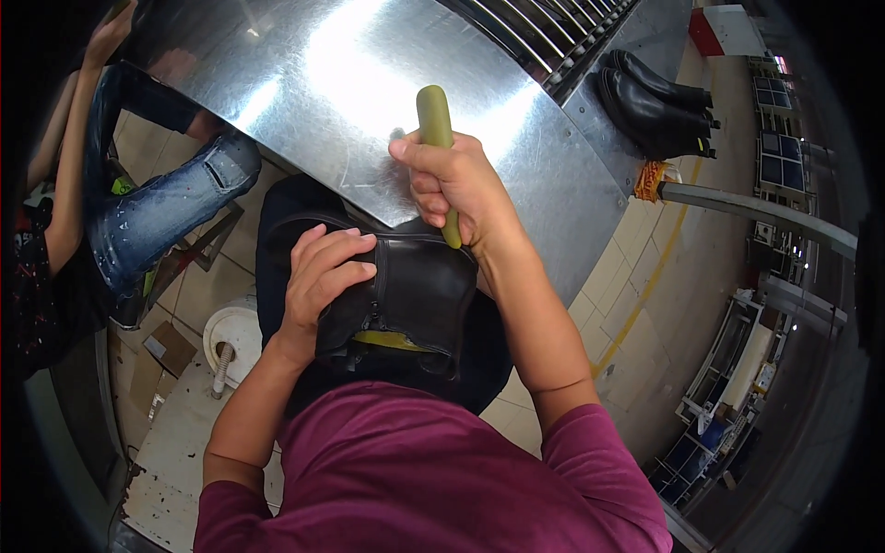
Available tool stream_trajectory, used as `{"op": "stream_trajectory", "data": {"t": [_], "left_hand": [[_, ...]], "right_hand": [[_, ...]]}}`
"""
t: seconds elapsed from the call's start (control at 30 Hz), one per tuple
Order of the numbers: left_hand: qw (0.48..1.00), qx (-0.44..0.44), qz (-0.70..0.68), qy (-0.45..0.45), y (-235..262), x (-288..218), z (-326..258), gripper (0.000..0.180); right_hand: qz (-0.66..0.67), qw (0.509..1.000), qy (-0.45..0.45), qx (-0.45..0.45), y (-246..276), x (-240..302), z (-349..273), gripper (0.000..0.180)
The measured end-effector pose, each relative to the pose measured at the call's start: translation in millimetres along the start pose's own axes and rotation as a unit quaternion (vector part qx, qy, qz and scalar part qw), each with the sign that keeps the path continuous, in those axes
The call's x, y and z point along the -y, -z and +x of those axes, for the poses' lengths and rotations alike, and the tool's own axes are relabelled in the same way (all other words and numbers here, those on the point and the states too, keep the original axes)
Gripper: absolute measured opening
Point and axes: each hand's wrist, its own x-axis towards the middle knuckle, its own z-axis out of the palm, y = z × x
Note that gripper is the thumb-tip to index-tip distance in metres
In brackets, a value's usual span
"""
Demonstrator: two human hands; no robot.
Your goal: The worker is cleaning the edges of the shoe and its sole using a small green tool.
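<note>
Below, black boot (pixel 415 295) under left hand (pixel 323 272), right hand (pixel 456 180) gripping green tool (pixel 437 138)

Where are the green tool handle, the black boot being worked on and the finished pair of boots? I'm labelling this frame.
green tool handle (pixel 434 115), head view, upper shaft above the fist.
black boot (pixel 419 290), head view, leather side panel.
pair of boots (pixel 656 109), head view, nearer boot's shaft.

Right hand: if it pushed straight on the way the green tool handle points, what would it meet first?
The right hand grips a green handle pointing up and away over the metal table. That sheet looks like the first thing met, though depth is unclear.
</note>
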Motion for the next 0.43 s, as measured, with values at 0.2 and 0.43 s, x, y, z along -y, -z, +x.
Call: {"op": "stream_trajectory", "data": {"t": [0.2,0.43], "left_hand": [[1.000,-0.001,-0.007,-0.002,0.3,1.0,-1.4,0.029],[0.998,0.025,-0.042,0.034,3.9,7.9,9.0,0.036]], "right_hand": [[-0.041,0.999,0.003,0.011,-11.0,-2.0,5.4,0.023],[0.139,0.928,0.338,-0.069,19.3,-13.3,-6.2,0.030]]}}
